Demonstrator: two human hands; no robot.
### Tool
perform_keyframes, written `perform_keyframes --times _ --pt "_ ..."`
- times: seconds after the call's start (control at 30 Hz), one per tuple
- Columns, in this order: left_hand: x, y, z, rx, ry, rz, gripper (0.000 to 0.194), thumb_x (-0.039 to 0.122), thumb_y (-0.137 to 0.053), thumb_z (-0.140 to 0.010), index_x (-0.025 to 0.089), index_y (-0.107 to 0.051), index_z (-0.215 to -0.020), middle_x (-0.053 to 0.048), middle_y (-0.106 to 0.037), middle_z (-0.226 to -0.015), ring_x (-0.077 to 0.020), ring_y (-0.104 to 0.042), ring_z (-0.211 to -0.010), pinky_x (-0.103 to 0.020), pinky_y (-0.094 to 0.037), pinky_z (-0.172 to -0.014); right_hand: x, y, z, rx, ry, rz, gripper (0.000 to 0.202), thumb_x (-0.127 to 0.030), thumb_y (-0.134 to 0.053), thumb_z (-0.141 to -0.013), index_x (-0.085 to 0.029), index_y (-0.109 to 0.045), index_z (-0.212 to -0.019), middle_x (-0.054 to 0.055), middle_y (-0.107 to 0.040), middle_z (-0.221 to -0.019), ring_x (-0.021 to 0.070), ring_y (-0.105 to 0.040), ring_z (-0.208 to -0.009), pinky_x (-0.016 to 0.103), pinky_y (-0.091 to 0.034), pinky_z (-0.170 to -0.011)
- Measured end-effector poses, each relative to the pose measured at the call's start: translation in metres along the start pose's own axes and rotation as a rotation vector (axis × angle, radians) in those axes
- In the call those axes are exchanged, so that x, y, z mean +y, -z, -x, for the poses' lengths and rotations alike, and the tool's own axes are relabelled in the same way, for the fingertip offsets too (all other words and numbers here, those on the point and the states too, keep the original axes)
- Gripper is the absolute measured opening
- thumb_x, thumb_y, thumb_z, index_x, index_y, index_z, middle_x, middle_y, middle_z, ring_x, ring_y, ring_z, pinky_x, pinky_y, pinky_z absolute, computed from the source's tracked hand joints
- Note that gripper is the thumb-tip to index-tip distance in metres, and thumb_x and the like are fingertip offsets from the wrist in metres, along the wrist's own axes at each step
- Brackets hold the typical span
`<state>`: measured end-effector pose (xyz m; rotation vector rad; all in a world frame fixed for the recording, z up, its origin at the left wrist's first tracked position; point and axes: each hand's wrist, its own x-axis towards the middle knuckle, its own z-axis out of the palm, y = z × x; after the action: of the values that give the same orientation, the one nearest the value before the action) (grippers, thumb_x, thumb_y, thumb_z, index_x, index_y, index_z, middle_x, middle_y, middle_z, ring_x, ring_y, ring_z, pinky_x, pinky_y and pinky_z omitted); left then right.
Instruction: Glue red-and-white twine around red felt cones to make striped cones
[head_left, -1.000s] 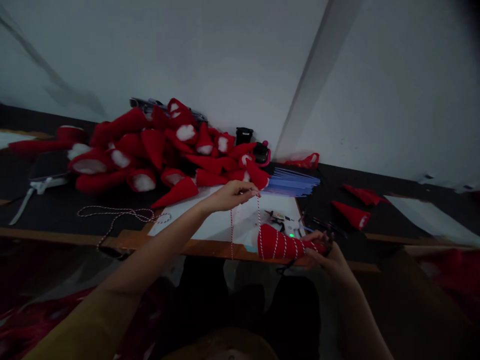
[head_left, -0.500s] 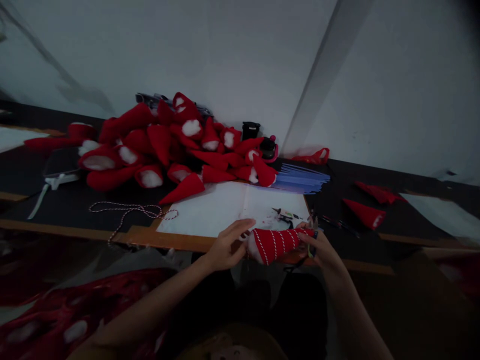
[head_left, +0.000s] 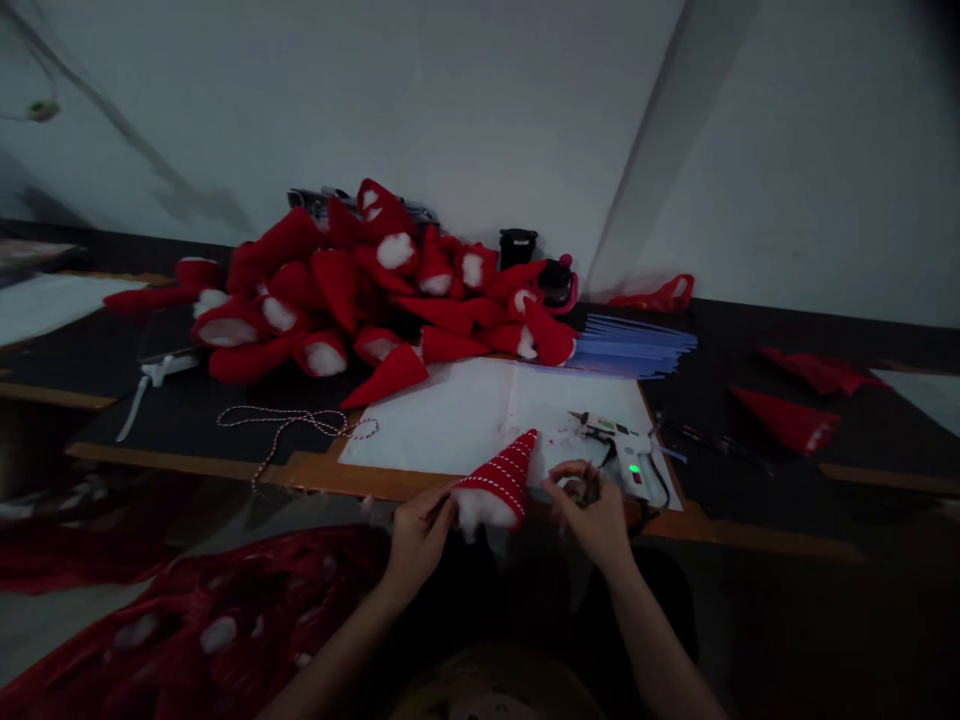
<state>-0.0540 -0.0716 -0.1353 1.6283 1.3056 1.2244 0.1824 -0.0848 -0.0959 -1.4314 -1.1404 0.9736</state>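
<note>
My left hand (head_left: 421,535) pinches the left edge of a red felt cone (head_left: 496,478) wound with red-and-white twisted cord. White stuffing bulges from the cone's wide end, and its tip points up and to the right. Just right of the cone, my right hand (head_left: 596,515) is curled around what looks like a small pair of scissors (head_left: 538,495), mostly hidden by the fingers. A white glue gun (head_left: 626,450) with a lit green light lies beyond that hand, on a white sheet (head_left: 431,425).
Many stuffed red cones (head_left: 322,290) are heaped on the dark table at the back left. Loose twisted cord (head_left: 300,418) lies left of the sheet. Blue sticks (head_left: 630,347) spread behind it. Flat red cones (head_left: 784,415) rest at right; a red bag (head_left: 202,610) sits below left.
The cone has turned so its tip points up and its stuffed end faces me. My right hand has come off it and moved slightly left, uncovering the glue gun. The view has shifted.
</note>
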Motion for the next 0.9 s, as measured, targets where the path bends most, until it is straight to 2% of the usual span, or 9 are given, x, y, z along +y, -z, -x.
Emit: perform_keyframes --times 0.07,0.17,0.33,0.43,0.53,0.63,0.73,0.8,0.9 --pt "-0.003 0.005 0.006 -0.009 0.042 0.003 0.029 0.028 -0.055 -0.086 0.013 -0.075 -0.101 -0.003 -0.071 -0.067 -0.0173 -0.065 -0.062 -0.023 -0.052 -0.060 0.002 -0.013 0.010 -0.092 0.018 0.013 0.027 -0.040 -0.074 -0.075 -0.017 -0.063 -0.084 -0.003 -0.057 -0.059 0.0071 -0.044 -0.040 0.018 -0.037 -0.035" --pt "-0.007 0.010 0.013 -0.018 0.075 0.014 0.031 0.028 -0.054 -0.087 0.013 -0.074 -0.105 -0.005 -0.074 -0.078 -0.0157 -0.064 -0.060 -0.023 -0.052 -0.058 0.007 -0.029 0.015 -0.123 0.031 0.008 0.023 -0.037 -0.072 -0.077 -0.016 -0.065 -0.082 0.000 -0.062 -0.067 0.0067 -0.043 -0.042 0.019 -0.033 -0.037" --pt "-0.013 0.019 0.015 -0.023 0.036 -0.009 0.031 0.025 -0.055 -0.085 0.014 -0.073 -0.107 -0.008 -0.076 -0.097 -0.0200 -0.070 -0.077 -0.028 -0.057 -0.072 0.014 -0.043 0.009 -0.134 0.043 0.018 0.023 -0.040 -0.062 -0.085 -0.017 -0.065 -0.084 0.000 -0.061 -0.066 0.0081 -0.045 -0.043 0.021 -0.034 -0.039" --pt "-0.015 0.022 0.014 -0.025 0.028 -0.025 0.030 0.024 -0.055 -0.083 0.014 -0.074 -0.106 -0.010 -0.075 -0.100 -0.0233 -0.071 -0.089 -0.031 -0.057 -0.080 0.016 -0.046 0.007 -0.121 0.043 0.020 0.024 -0.041 -0.061 -0.086 -0.017 -0.064 -0.085 0.001 -0.062 -0.071 0.0070 -0.042 -0.040 0.021 -0.033 -0.038" --pt "-0.013 0.022 0.015 -0.014 0.039 -0.027 0.031 0.025 -0.055 -0.082 0.013 -0.074 -0.103 -0.011 -0.076 -0.099 -0.0243 -0.072 -0.090 -0.032 -0.057 -0.081 0.015 -0.041 0.006 -0.160 -0.064 -0.041 0.029 -0.047 -0.063 -0.084 -0.017 -0.063 -0.086 -0.002 -0.058 -0.059 0.0085 -0.042 -0.036 0.021 -0.032 -0.034" --pt "-0.012 0.023 0.015 0.003 0.073 -0.019 0.031 0.026 -0.055 -0.081 0.012 -0.074 -0.100 -0.011 -0.076 -0.097 -0.0243 -0.072 -0.087 -0.032 -0.058 -0.080 0.013 -0.033 -0.001 -0.085 -0.092 -0.004 0.032 -0.049 -0.060 -0.084 -0.017 -0.062 -0.088 -0.004 -0.054 -0.051 0.0108 -0.045 -0.035 0.022 -0.035 -0.036" --pt "-0.013 0.027 0.017 0.014 0.135 -0.004 0.030 0.028 -0.057 -0.080 0.012 -0.074 -0.099 -0.011 -0.076 -0.096 -0.0241 -0.072 -0.085 -0.032 -0.057 -0.081 0.011 -0.030 -0.017 0.007 0.025 0.160 0.024 -0.041 -0.060 -0.084 -0.017 -0.063 -0.089 0.001 -0.065 -0.068 0.0121 -0.052 -0.046 0.025 -0.044 -0.049" --pt "-0.015 0.031 0.018 0.015 0.185 0.017 0.031 0.029 -0.059 -0.078 0.012 -0.074 -0.098 -0.011 -0.076 -0.096 -0.0241 -0.072 -0.084 -0.032 -0.057 -0.081 0.009 -0.033 -0.028 -0.003 0.102 0.245 0.024 -0.035 -0.062 -0.082 -0.017 -0.062 -0.098 0.005 -0.068 -0.085 0.0149 -0.060 -0.061 0.029 -0.049 -0.062" --pt "-0.019 0.036 0.021 0.012 0.248 0.079 0.030 0.030 -0.062 -0.075 0.012 -0.073 -0.097 -0.010 -0.076 -0.093 -0.0237 -0.071 -0.081 -0.031 -0.057 -0.079 0.008 -0.042 -0.042 -0.057 0.170 0.285 0.039 -0.030 -0.065 -0.081 -0.016 -0.057 -0.116 0.008 -0.068 -0.101 0.0214 -0.065 -0.088 0.035 -0.051 -0.081"
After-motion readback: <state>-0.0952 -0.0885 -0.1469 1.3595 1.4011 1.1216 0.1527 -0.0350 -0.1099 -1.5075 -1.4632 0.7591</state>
